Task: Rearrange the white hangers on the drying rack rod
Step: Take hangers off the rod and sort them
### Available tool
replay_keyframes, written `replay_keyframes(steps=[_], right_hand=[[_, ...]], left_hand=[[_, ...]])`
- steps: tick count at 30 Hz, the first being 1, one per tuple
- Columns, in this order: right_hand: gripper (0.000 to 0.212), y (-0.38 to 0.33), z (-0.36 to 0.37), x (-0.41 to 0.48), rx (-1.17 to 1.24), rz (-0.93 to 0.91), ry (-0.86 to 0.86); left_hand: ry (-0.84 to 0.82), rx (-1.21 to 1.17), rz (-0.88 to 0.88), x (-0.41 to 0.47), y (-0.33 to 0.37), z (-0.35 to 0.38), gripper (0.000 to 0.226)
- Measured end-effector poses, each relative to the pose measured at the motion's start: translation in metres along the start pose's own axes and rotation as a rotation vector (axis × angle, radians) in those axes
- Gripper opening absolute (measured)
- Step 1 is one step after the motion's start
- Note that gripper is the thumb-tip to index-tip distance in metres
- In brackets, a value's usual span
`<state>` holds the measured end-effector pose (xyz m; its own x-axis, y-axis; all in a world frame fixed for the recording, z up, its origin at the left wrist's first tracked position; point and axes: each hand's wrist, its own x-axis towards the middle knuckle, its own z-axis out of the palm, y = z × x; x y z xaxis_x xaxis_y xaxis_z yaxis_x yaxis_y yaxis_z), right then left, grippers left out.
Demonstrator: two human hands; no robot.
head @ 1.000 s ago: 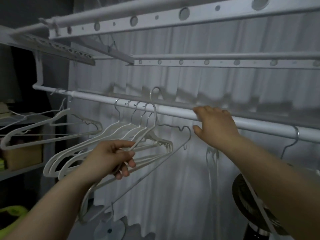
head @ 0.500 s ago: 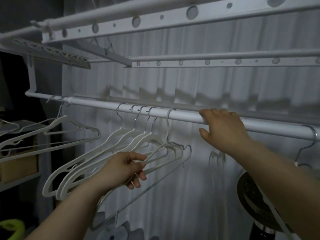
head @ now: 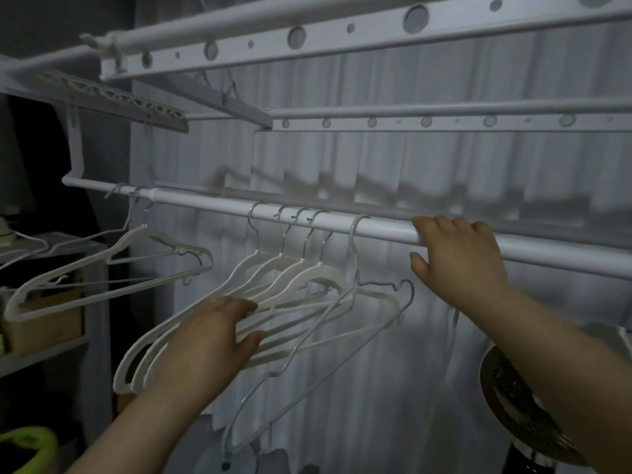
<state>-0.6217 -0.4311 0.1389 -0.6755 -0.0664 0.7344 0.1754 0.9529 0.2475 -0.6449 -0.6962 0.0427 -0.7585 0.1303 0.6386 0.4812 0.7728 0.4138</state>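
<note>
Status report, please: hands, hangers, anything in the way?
Left hand open, fingers against the bunched hangers. Right hand grips the rod right of their hooks. Other hangers farther left.

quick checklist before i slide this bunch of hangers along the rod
1. All five hooks over the rod: ok.
2. left hand gripping the bunch of hangers: not ok, fingers only lie against it.
3. right hand holding the rod: ok.
4. Bare rod between the bunch and the left-side hangers: ok.
5. Hanger arms untangled: cannot tell.
</note>
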Motion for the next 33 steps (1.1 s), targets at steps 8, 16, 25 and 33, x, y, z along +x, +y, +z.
replay_keyframes(steps=[8,16,25,33], right_hand=[[0.046,0.001,0.004,-0.003,0.022,0.014,0.034],[0.044,0.003,0.005,-0.007,0.064,-0.001,0.091],[0.045,0.005,0.007,-0.008,0.075,0.004,0.117],[0.047,0.010,0.004,-0.011,0.061,-0.018,0.107]], left_hand=[[0.049,0.272,-0.002,0.000,-0.016,0.000,0.037],[0.000,0.296,-0.054,0.001,-0.026,0.002,0.016],[0.130,0.111,0.025,0.007,-0.019,-0.011,0.019],[-0.027,0.145,-0.038,0.024,0.002,-0.016,0.023]])
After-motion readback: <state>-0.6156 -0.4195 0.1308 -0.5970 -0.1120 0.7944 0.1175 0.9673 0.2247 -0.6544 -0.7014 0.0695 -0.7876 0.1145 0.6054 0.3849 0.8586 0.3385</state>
